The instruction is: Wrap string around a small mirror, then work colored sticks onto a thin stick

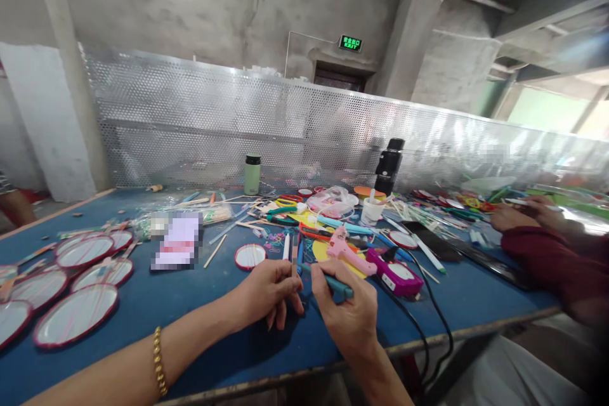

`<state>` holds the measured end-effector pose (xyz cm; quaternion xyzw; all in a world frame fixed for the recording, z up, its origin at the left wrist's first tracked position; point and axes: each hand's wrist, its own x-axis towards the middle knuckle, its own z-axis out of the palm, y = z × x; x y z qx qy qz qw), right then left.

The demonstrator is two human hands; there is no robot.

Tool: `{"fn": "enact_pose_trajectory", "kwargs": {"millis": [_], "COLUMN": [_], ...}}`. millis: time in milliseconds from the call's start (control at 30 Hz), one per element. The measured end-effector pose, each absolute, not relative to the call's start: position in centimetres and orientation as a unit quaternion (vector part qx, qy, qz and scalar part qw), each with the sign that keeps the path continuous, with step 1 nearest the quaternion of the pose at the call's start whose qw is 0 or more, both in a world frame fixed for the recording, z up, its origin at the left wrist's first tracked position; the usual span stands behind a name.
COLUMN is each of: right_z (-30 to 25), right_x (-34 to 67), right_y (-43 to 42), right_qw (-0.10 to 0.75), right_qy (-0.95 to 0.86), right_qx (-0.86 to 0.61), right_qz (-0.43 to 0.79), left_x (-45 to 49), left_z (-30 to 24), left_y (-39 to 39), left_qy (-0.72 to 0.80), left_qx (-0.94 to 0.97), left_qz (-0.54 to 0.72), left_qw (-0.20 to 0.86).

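Observation:
Upright between the fingertips of my left hand [266, 295] is a flat wooden craft stick [294, 257]. My right hand [349, 304] grips a teal pen [335, 285], its tip pointing left at the stick; whether it touches cannot be made out. A white marker [286, 246] lies just behind my left fingers, beside a small round disc with a red rim [250, 257]. Beyond my right hand are a pink glue gun [345, 250], a yellow piece [321, 252] under it and a purple box [394, 273] with cables.
Several red-rimmed round discs [76, 315] cover the table's left side. A phone-like blurred rectangle [177, 241], a green bottle [252, 174], a black flask [390, 168] and a white cup [372, 210] stand or lie further back. At right, a co-worker's sleeved arm [537, 260] reaches over the table.

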<state>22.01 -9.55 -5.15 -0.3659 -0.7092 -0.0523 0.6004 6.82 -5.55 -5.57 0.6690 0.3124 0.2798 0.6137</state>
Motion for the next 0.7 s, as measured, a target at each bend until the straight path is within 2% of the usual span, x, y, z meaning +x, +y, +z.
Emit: {"fn": "enact_pose_trajectory", "kwargs": {"millis": [700], "right_z": [-5.24], "right_x": [22.09], "right_y": [-9.49], "right_qw": [0.593], "right_qy": [-0.717], "right_qx": [-0.365], "right_qz": [-0.038], "left_x": [6.92], "left_z": [-5.43], "left_y": [-5.49], "left_qy": [0.317], "left_qx": [0.668], "left_qz": [0.279], "left_qw": [0.613]}}
